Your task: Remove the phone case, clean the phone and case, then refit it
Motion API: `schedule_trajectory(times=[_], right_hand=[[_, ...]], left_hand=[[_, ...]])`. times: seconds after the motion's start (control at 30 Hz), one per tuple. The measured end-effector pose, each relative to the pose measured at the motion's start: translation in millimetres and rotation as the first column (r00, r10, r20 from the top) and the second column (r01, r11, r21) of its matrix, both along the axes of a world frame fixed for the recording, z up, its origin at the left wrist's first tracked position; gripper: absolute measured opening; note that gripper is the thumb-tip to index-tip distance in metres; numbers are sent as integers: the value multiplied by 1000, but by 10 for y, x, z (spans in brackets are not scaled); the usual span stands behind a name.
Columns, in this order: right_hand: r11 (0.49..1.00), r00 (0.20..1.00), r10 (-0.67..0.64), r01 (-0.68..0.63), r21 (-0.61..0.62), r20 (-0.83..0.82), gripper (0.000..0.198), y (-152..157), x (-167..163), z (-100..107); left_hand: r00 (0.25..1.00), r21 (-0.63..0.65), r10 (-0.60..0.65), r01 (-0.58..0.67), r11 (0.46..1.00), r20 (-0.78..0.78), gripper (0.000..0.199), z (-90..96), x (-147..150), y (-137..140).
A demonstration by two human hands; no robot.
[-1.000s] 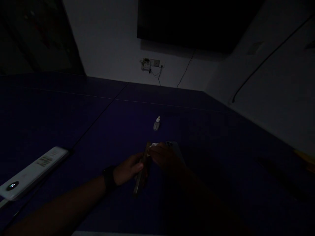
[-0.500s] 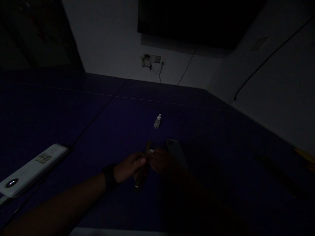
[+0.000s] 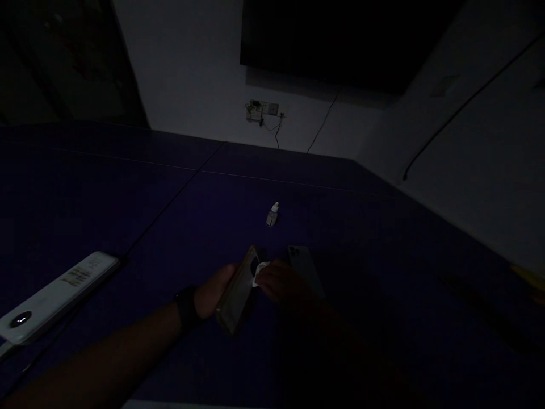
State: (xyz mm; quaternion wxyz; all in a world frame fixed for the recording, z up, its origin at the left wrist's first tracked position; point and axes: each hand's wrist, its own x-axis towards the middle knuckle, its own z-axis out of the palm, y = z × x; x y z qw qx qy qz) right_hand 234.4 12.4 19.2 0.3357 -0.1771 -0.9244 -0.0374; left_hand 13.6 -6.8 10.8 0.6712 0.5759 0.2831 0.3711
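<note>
My left hand (image 3: 213, 288), with a dark watch on its wrist, grips what looks like a clear phone case (image 3: 237, 294) with yellowish edges. The case is tilted, its broad face toward me, and a dark round patch shows near its upper end. In my right hand (image 3: 276, 281) a small white wipe (image 3: 260, 272) is pinched against the case's upper right side. Just right of that hand a grey phone (image 3: 304, 266) lies on the table, its camera lenses facing up. Beyond it stands a small clear bottle (image 3: 271, 217) with a white top.
A white power strip (image 3: 59, 298) lies at the left, with a dark cord running from it toward the back wall. The purple table (image 3: 170, 238) reaches the wall, where sockets (image 3: 264, 109) sit under a dark screen (image 3: 340, 45). A yellow object (image 3: 528, 277) is at the far right.
My left hand has turned the phone case from edge-on to showing its broad face. The white wipe now rests on its upper right side and shows more.
</note>
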Motion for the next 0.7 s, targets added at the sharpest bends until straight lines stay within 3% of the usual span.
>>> schedule_trajectory(times=[0.13, 0.17, 0.23, 0.3, 0.37, 0.43, 0.5, 0.6, 0.7], right_hand=[[994, 993, 16, -28, -107, -116, 12, -28, -13, -51], [989, 992, 3, -21, -144, -126, 10, -34, -21, -76], [980, 991, -6, -21, -196, -137, 9, -46, -45, -130], [972, 993, 4, -32, -234, -118, 10, -64, -71, -169], [958, 997, 40, -58, -281, -69, 10, -81, -77, -172], [943, 996, 81, -89, -320, -36, 9, -80, -41, -134], [940, 996, 82, -90, -328, -37, 10, -51, 39, -77], [965, 999, 8, -16, -261, -31, 13, 33, 177, -22], [986, 999, 23, -18, -169, 28, 17, 110, 220, -48]], left_hand=[[981, 271, 79, -126, 954, 177, 80, -11, -62, 37], [985, 383, 65, -122, 916, 157, 88, -12, -77, 48], [996, 609, 85, -86, 788, 32, 102, -6, -104, 68], [974, 730, 206, -72, 680, -96, 101, 12, -127, 84], [937, 781, 310, -71, 620, -161, 92, 40, -149, 95], [927, 789, 327, -62, 611, -181, 87, 70, -170, 100], [937, 754, 293, -53, 655, -189, 85, 94, -191, 102], [939, 690, 270, -52, 722, -212, 82, 108, -208, 102], [932, 686, 278, -46, 726, -232, 83, 100, -197, 103]])
